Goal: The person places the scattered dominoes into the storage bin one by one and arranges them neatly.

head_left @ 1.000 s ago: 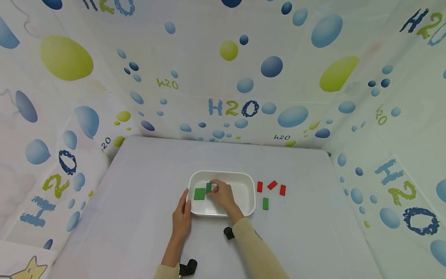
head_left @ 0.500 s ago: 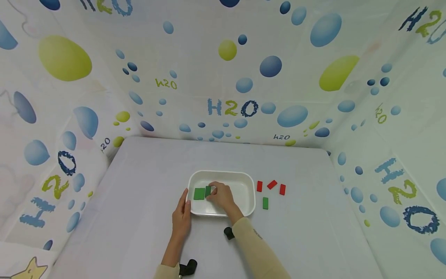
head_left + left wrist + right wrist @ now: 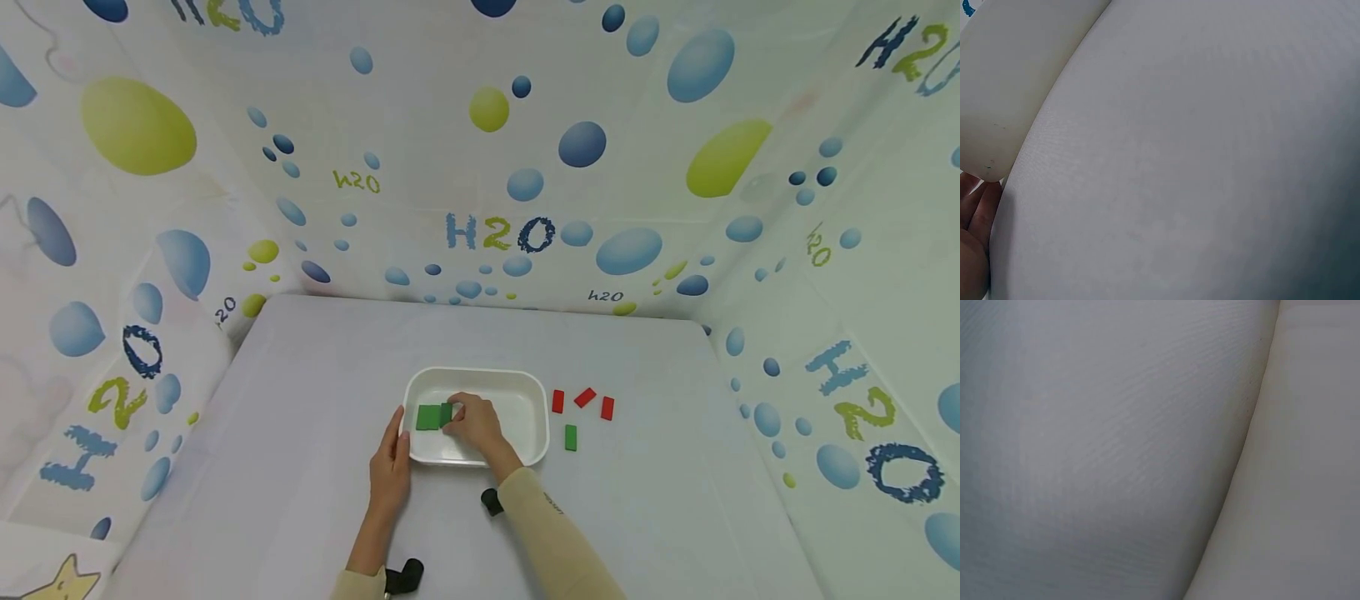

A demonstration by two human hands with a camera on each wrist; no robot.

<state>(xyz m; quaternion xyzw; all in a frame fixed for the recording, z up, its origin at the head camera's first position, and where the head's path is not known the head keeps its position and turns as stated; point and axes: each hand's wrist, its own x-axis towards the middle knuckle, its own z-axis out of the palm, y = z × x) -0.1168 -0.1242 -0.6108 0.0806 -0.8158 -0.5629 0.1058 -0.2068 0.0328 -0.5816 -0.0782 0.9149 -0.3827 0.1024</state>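
In the head view, a white rectangular tray (image 3: 510, 462) stands on the table. My left hand (image 3: 390, 477) lies along the tray's left end, its fairly straight fingers touching the outer wall; in the left wrist view, fingers (image 3: 984, 212) meet the tray's wall (image 3: 1016, 81) near a corner. Inside the tray, my right hand (image 3: 478, 427) pinches a small dark green rectangular block (image 3: 446, 414) between thumb and fingers. Green blocks (image 3: 427, 417) lie flat together just left of it, touching or nearly so. The right wrist view shows the tray wall (image 3: 1291, 456) but not the hand.
Right of the tray lie three red blocks, one near its rim (image 3: 558, 402), one slanted (image 3: 585, 397) and one farther right (image 3: 607, 408). A single green block (image 3: 571, 437) lies nearer. White table (image 3: 675, 500) surrounds them; a printed curtain (image 3: 420, 208) stands behind.
My right hand has shifted slightly left, bringing the pinched green block up against the green blocks in the tray. My left hand stays at the tray's left end.
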